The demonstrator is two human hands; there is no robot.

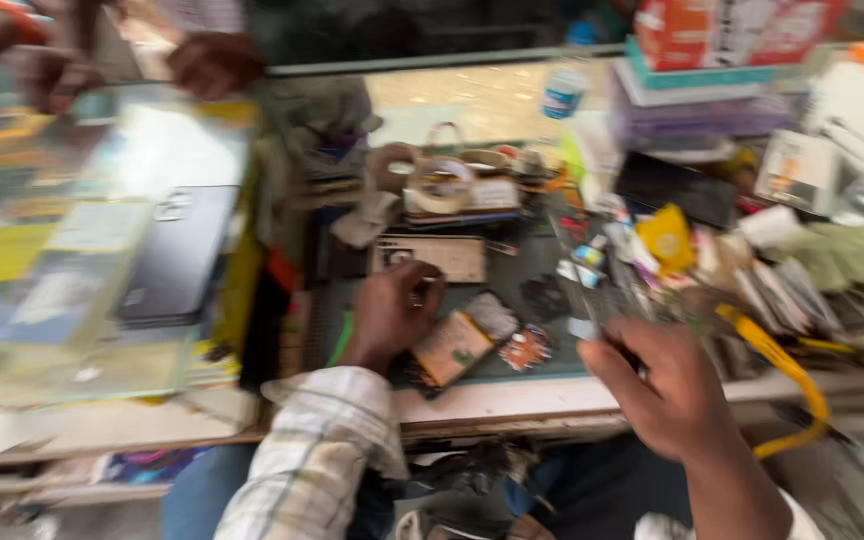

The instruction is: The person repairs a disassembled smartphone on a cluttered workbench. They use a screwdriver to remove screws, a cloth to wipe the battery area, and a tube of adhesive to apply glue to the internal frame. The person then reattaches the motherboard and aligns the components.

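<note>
Frame is motion-blurred. Left hand (392, 312) curled down on the dark work mat (522, 262), fingers pinched around something small; can't tell what. Just above it lies a tan phone back panel (430, 257), camera cutout at left; an orange-brown card (452, 347) sits just right of the wrist. Right hand (664, 385) raised over the counter (512, 398) edge, pinching thin tweezers (580, 290), tips toward the mat. Dark smartphone (177, 252) lies face down on the glass display case (72, 290), well left. Tape rolls (440, 182) behind the panel. Work looks mid-way: panel off, nothing refitted.
</note>
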